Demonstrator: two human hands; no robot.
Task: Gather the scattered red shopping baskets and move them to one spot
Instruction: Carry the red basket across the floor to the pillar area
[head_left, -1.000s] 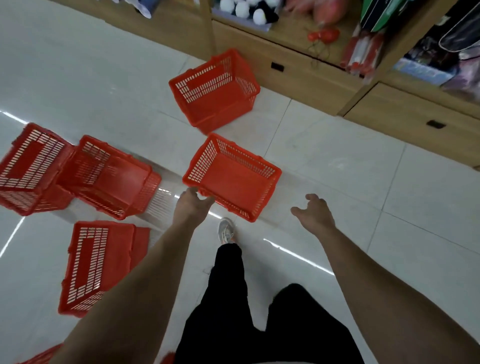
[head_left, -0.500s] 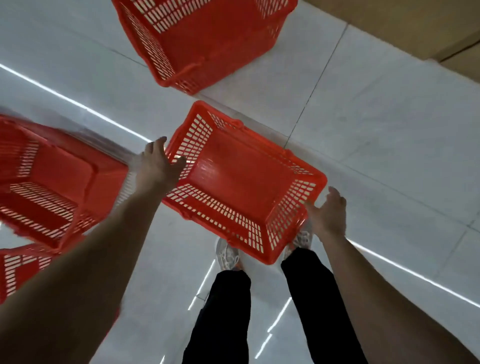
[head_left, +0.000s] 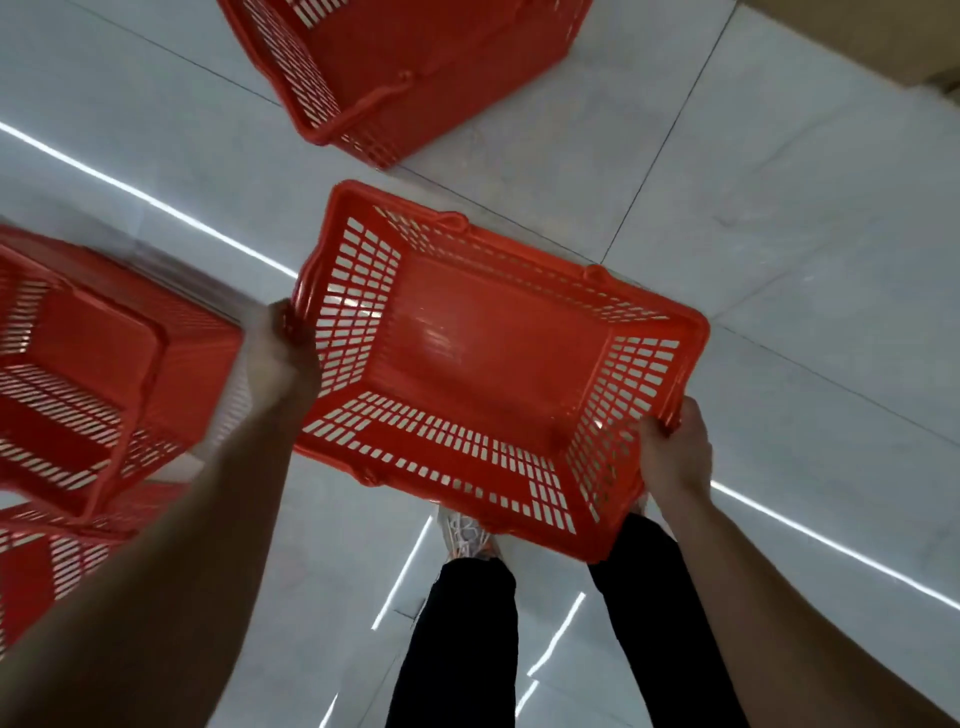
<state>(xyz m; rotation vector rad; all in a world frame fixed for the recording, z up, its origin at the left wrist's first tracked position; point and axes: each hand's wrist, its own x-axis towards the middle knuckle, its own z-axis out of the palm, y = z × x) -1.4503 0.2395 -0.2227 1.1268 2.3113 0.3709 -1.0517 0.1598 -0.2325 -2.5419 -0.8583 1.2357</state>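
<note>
the left hand (head_left: 283, 358) and right hand (head_left: 675, 452) each clasp a short end of the upright basket (head_left: 488, 364) — its long axis spans between them.

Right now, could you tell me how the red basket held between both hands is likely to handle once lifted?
The basket is empty with slotted walls, so probably light for its size. The moulded rim where the left hand and right hand grip looks stiff, so it should hold its shape, perhaps flexing slightly. Held at opposite ends, it seems unlikely to tip.
</note>
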